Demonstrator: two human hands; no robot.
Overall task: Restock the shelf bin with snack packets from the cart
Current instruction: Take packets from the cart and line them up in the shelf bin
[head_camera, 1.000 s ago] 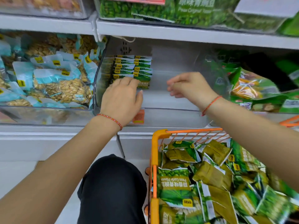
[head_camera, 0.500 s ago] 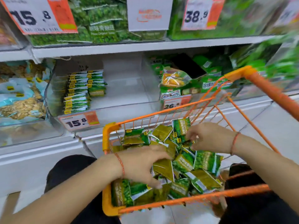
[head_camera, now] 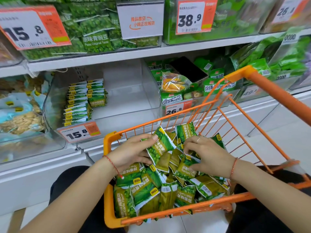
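An orange wire cart (head_camera: 108, 167) in front of me holds several green pea snack packets (head_camera: 143, 187). My left hand (head_camera: 131, 153) grips one green packet (head_camera: 159, 146) lifted a little above the pile. My right hand (head_camera: 207, 154) lies on the heap with fingers curled round another packet (head_camera: 186, 169). On the lower shelf stands a clear plastic bin (head_camera: 134, 101). It holds two short rows of the same packets (head_camera: 80, 101) at its left side, and the rest of its floor is bare.
A 15.8 price tag (head_camera: 79, 133) hangs on the bin's front. Peanut packets (head_camera: 20, 118) fill the bin to the left, mixed green packets (head_camera: 176, 88) the bin to the right. The shelf above (head_camera: 94, 39) carries more pea bags. The cart's orange handle (head_camera: 277, 95) rises at right.
Both hands came down from the shelf bin into the cart a second ago. Since then the left hand has taken hold of a packet and raised it, and the right hand has closed on another.
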